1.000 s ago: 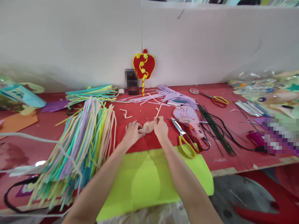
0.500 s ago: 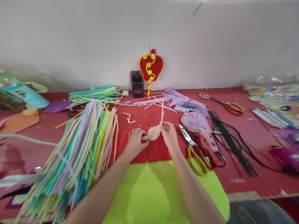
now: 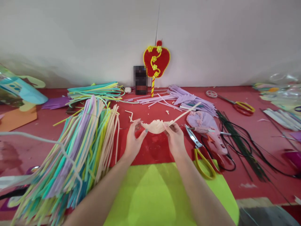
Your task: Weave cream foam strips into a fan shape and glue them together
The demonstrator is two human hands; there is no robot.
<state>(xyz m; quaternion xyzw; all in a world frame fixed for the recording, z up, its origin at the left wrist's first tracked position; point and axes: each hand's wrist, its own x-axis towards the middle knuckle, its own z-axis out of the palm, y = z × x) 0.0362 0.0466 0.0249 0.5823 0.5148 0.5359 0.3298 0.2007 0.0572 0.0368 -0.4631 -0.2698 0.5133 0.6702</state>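
A cream folded piece of pipe cleaners [image 3: 156, 126], curved below and jagged along its top, is held just over the red surface. My right hand [image 3: 176, 138] pinches its right end, where a long straight pipe cleaner [image 3: 188, 113] sticks out up and to the right. At the left tip of the piece, my left hand [image 3: 133, 141] has thumb and fingers apart; whether a fingertip touches it is hard to tell. Right of my right hand lie scissors with yellow and red handles [image 3: 204, 163] and a pink glue gun [image 3: 215, 139].
A big bundle of coloured pipe cleaners [image 3: 70, 157] lies left, purple ones [image 3: 188, 99] behind. A red fan-shaped ornament [image 3: 157, 61] stands by the wall. Dark green stems [image 3: 240, 144], a black cord [image 3: 263, 160] and smaller scissors [image 3: 243, 107] lie right. A lime-green sheet [image 3: 150, 191] is in front.
My left hand has loosened from its pinch and its fingers have spread. The folded piece looks wider, and its long end has swung from upright to slanting right.
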